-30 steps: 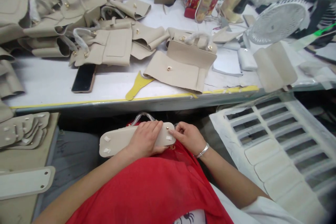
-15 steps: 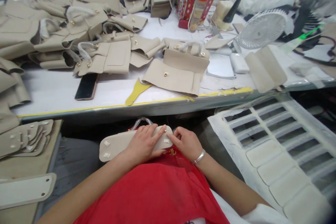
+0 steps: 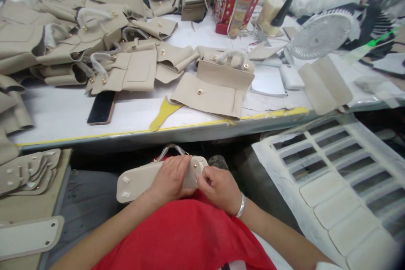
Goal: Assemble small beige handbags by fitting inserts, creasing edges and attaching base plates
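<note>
A beige handbag (image 3: 142,177) lies across my lap, its long rounded base facing up and its wrapped handle (image 3: 171,148) sticking out on the far side. Two small white tabs (image 3: 126,179) stick to the left end of the base, and a gold stud (image 3: 195,166) shows near the right end. My left hand (image 3: 172,177) is wrapped over the middle of the bag, fingers together on top. At the right end, my right hand (image 3: 218,187) is closed, thumb and index finger pinched just beside the stud; what lies between the fingertips is hidden.
An open beige bag (image 3: 209,95), a yellow scraper (image 3: 164,113) and a phone (image 3: 101,109) lie along the table's front edge. Bag bodies (image 3: 104,38) pile up at left. A slotted rack (image 3: 335,168) stands right; a board (image 3: 31,204) with beige panels (image 3: 28,173) stands left.
My right hand has closed in on the bag's end beside the stud. A white tab seen there before is now out of sight. My left fingers have drawn back, uncovering the stud.
</note>
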